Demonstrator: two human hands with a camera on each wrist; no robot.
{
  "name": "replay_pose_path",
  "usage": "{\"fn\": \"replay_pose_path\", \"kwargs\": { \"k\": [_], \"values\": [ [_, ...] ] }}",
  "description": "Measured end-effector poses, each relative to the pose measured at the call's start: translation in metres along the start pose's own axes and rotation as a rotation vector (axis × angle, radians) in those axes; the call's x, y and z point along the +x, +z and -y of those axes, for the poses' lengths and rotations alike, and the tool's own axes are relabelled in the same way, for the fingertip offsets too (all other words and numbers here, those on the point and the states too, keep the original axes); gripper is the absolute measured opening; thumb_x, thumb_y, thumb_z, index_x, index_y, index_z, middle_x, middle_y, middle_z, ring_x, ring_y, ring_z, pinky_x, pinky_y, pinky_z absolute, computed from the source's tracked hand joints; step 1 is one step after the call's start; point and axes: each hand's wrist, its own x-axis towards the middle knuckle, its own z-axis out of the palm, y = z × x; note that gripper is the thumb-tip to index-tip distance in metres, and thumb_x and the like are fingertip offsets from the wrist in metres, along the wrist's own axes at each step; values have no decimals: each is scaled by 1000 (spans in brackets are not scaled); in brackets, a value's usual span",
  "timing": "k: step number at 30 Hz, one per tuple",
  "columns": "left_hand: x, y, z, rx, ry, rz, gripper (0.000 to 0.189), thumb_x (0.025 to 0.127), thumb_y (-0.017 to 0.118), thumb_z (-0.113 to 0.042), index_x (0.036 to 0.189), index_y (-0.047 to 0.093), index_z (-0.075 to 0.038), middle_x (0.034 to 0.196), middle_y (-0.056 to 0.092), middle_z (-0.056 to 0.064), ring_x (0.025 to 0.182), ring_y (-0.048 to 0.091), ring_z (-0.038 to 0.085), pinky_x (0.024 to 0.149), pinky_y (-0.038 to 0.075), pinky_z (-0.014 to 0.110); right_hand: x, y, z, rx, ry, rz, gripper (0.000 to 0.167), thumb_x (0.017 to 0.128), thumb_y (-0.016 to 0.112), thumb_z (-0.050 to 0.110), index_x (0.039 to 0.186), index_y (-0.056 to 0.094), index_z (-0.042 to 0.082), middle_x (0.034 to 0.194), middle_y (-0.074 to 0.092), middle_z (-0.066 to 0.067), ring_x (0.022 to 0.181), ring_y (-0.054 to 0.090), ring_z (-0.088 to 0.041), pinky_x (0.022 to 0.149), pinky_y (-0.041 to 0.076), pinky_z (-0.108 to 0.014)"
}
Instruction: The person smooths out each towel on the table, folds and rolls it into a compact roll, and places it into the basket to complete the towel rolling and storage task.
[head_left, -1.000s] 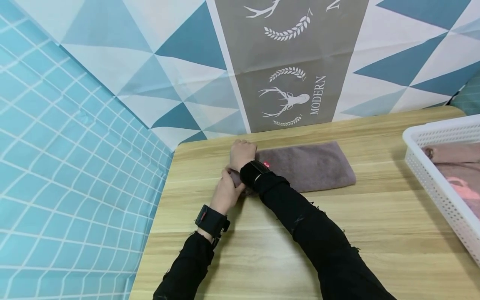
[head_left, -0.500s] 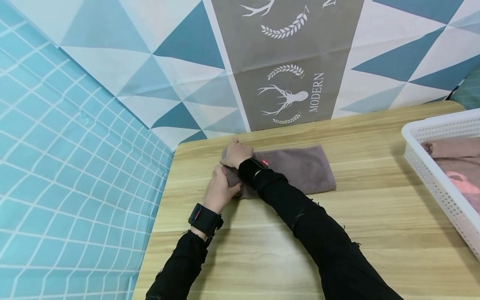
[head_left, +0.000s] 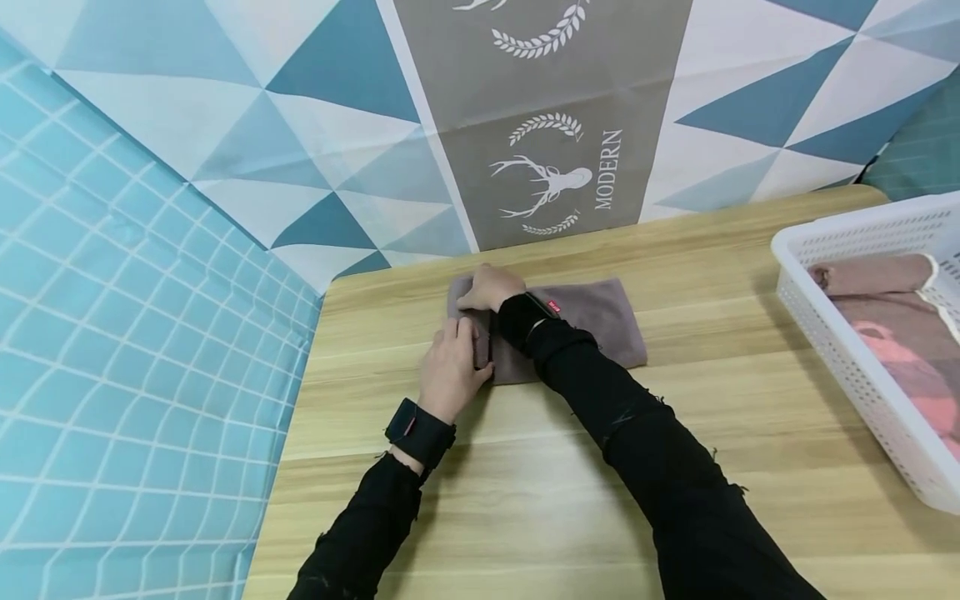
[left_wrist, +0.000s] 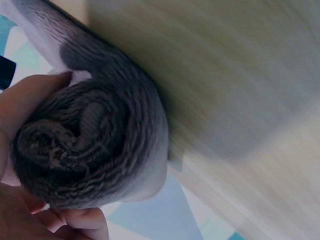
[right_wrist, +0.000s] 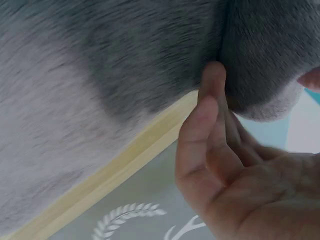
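Observation:
A mauve-brown towel (head_left: 603, 321) lies partly rolled on the table, its flat part stretching right. A small red label (head_left: 553, 306) shows beside my right wrist. My left hand (head_left: 446, 371) holds the near end of the roll; in the left wrist view, the spiral end of the towel roll (left_wrist: 75, 140) sits between thumb and curled fingers. At the far end is my right hand (head_left: 495, 287), partly covering the roll. In the right wrist view, its fingers (right_wrist: 200, 135) bend against the roll (right_wrist: 270, 55) where it meets the flat layer, and the thumb tip touches the opposite side.
A white perforated basket (head_left: 847, 367) stands at the right, with a rolled brown towel (head_left: 873, 275) and brown and pink cloth (head_left: 892, 358) inside. Patterned cloth (head_left: 555, 100) hangs behind the wooden table (head_left: 570, 475); blue checked cloth (head_left: 150, 358) borders its left.
The towel first slid left, then the roll turned rightward over the flat part, which is now shorter. Both hands moved with it. The whole view shifted slightly, bringing more of the basket in.

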Motion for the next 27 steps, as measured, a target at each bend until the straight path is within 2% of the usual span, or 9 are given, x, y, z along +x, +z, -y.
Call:
{"fn": "replay_pose_path", "kwargs": {
  "k": [2,4,7,11,15,18,22,24,27],
  "values": [
    [1,-1,-2,-35,30,-5,51,72,90,-34,100,56,-8,97,57,8,83,53,28,73,46,39,0,-1,0,16,-23,-34,42,93,64,31,125,54,5,130,54,-16,106,58,-31,83,47,-39],
    [2,-2,-4,-85,46,0,41,79,85,-36,100,61,-10,99,60,7,88,51,28,76,41,41,0,-1,1,-3,-83,-78,48,95,64,21,137,48,6,141,48,-20,114,56,-34,87,49,-42],
    [5,-4,-5,-148,48,21,22,90,74,-28,101,68,-11,103,65,6,95,53,29,81,40,43,-3,4,7,-76,-181,-141,29,101,54,9,130,58,10,136,51,-21,110,59,-36,85,51,-42],
    [8,-5,-4,-192,69,32,11,97,63,-13,102,71,-7,103,68,9,95,57,29,86,45,41,-8,9,12,-200,-225,-186,33,107,39,8,129,63,8,132,52,-25,108,61,-37,87,53,-41],
    [9,-5,-5,-200,83,27,11,97,63,-9,100,73,-5,101,69,10,93,59,28,88,44,38,-8,11,10,-232,-232,-218,31,107,40,8,117,69,2,124,55,-26,101,63,-36,82,55,-41],
    [9,-4,-6,-222,27,35,7,95,67,-9,96,73,-6,98,69,8,92,57,27,87,44,37,-8,14,9,-224,-216,-238,28,104,52,23,112,71,3,121,57,-25,99,64,-35,81,56,-42],
    [8,-4,-9,-262,-119,32,7,89,73,-14,91,71,-8,99,64,9,90,53,28,81,44,39,-8,19,9,-218,-175,-243,45,90,70,45,111,71,5,118,58,-23,100,63,-34,81,56,-41],
    [7,-4,-10,-267,-193,35,16,88,75,-18,94,66,-6,104,60,11,93,50,30,79,44,41,-7,21,10,-216,-153,-248,51,86,74,47,114,70,4,118,57,-23,102,62,-35,82,56,-42],
    [4,-2,-10,-279,-306,81,38,88,74,-31,107,55,-4,109,53,16,96,50,33,80,45,44,-6,24,11,-226,-125,-265,57,83,77,47,118,68,4,116,59,-22,103,62,-35,83,56,-43]
  ]
}}
